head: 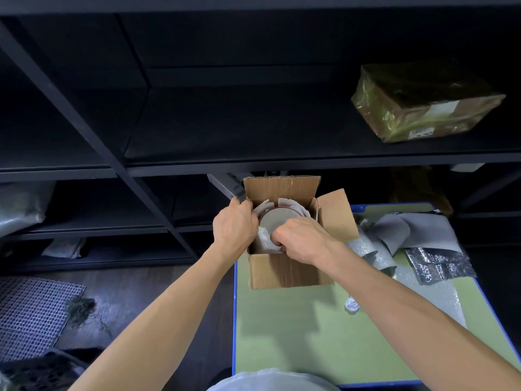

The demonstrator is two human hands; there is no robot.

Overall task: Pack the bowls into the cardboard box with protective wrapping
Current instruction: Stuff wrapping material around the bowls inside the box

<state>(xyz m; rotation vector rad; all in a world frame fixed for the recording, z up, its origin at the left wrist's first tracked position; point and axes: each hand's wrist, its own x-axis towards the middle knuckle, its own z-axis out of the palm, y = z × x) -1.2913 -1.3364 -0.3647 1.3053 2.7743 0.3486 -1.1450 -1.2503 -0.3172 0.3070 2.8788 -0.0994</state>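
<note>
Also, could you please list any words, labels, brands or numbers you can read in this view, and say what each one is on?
No text here is legible.
Wrapped parcel on the shelf: a pale label on top, blank or too blurred to read.
Same parcel, lower front: a small white sticker with dark marks, too small to read.
Cardboard box: no print visible on its walls or flaps.
White scrap on the green table: dark stripes, not readable as letters.
</note>
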